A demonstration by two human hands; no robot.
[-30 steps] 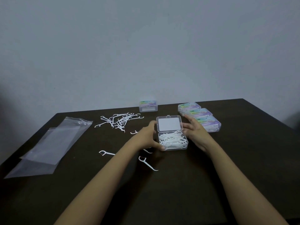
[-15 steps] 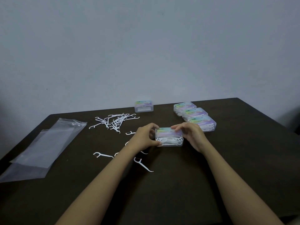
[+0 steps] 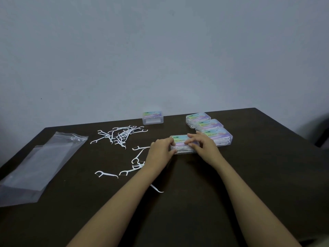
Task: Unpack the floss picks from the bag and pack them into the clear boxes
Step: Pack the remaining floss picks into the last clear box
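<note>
A clear box (image 3: 179, 142) full of white floss picks sits on the dark table (image 3: 249, 175) with its labelled lid down. My left hand (image 3: 160, 152) grips its left end, and my right hand (image 3: 203, 147) presses on the lid and right end. A heap of loose floss picks (image 3: 121, 135) lies at the back left. Several more single picks (image 3: 138, 162) lie by my left wrist. Two flat clear plastic bags (image 3: 41, 163) rest at the far left.
Three closed boxes (image 3: 210, 126) filled with picks stand in a row behind my right hand. Another closed box (image 3: 153, 117) stands alone at the table's back edge. A grey wall rises behind the table.
The box's lid was standing open a second ago; it has swung down and now lies flat on the box under my fingers. The view has shifted a little.
</note>
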